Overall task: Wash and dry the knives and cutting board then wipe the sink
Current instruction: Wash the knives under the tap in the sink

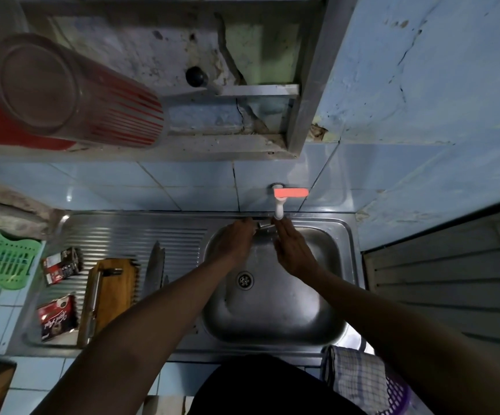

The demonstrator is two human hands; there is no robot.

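- Our left hand (pixel 236 242) is curled over something small and metallic under the tap (pixel 278 209), at the back of the sink (pixel 326 319); we cannot tell what the piece is, nor how firmly the fingers hold it.
- Our right hand (pixel 292 253) is held flat with the fingers straight, just beside the left and below the spout, gripping nothing.
- The sink basin under both hands has only the drain (pixel 245 279) showing.
- The knives (pixel 155 266) lie on the ribbed drainboard to the left of the basin, blades pointing away from us, long axis running front to back.
- The cutting board (pixel 112 298) lies just left of the knives, its long side also front to back, with a metal handle along its left edge.
- We judge the left hand the nearer one: a reach to the left across the basin rim would bring it to the knives first, then the board.
- A checked cloth (pixel 356 375) hangs at the near right corner, closer to our right arm for the drying.
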